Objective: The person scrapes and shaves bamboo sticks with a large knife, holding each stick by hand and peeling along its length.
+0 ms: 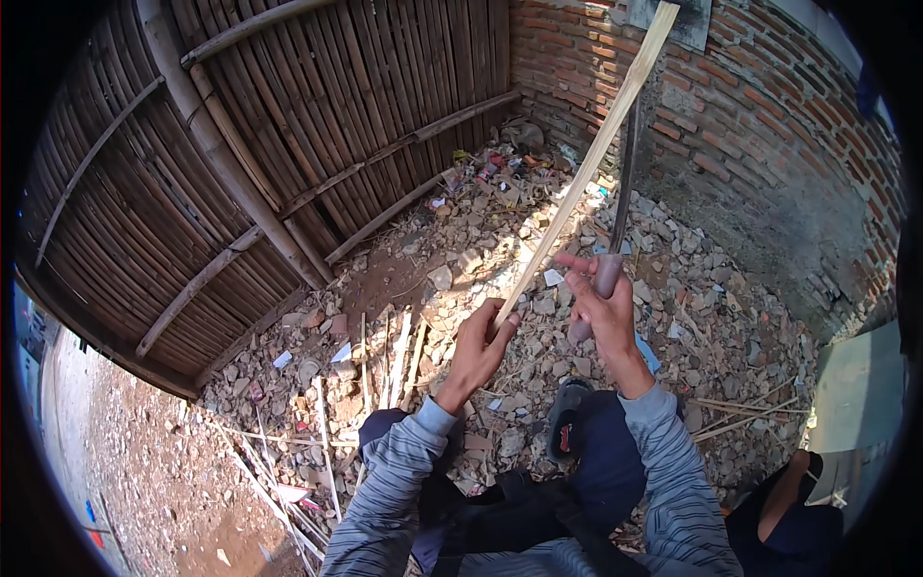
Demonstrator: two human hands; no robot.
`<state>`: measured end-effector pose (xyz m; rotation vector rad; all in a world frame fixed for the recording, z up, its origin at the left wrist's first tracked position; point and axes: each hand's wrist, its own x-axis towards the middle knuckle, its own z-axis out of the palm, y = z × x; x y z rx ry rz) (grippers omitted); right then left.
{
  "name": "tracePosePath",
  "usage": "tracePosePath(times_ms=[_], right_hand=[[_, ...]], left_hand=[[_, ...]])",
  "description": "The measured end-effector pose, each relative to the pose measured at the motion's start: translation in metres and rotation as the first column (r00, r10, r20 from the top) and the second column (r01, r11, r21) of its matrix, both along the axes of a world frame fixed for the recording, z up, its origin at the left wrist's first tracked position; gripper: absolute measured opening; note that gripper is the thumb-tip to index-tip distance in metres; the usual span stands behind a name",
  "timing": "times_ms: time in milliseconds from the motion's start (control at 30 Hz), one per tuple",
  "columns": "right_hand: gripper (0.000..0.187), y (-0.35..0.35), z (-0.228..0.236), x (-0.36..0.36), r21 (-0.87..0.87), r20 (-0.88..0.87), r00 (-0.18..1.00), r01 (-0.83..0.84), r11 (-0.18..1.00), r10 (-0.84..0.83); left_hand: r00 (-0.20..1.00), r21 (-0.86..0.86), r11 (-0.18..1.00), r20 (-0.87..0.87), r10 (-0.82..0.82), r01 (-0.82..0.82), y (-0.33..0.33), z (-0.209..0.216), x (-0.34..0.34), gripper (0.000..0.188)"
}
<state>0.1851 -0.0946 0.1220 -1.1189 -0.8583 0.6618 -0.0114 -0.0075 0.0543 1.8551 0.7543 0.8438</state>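
My left hand (478,348) is closed around the lower end of a long, pale split bamboo strip (585,183). The strip slants up and to the right, its far end high against the brick wall. In my right hand (608,319) is a machete, gripped by its greyish rounded handle (608,276). Its dark, narrow blade (625,192) points away from me, close along the strip's right side, and its upper part passes behind the strip. My right index finger stretches left toward the strip. Whether blade and strip touch, I cannot tell.
Rubble (538,365) covers the ground around my feet. Several split bamboo strips (399,361) lie to the left, and thin ones (745,413) to the right. A bamboo-slat wall (356,106) stands at left, a brick wall (750,144) at right. A pale panel (860,389) is at far right.
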Motion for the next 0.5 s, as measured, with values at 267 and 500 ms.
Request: tracePosePath(times_ms=[267,500], right_hand=[[0.036,0.022,0.015,0.012,0.103,0.108,0.986,-0.138,0.985,0.126],[0.039,0.03,-0.004,0.004,0.068,0.101,0.993,-0.064,0.996,0.057]], left_hand=[[0.994,0.029,0.998,0.086,-0.063,0.06,0.0,-0.026,0.016,0.036],[0.99,0.02,0.99,-0.022,-0.137,0.137,0.005,-0.036,0.013,0.034]])
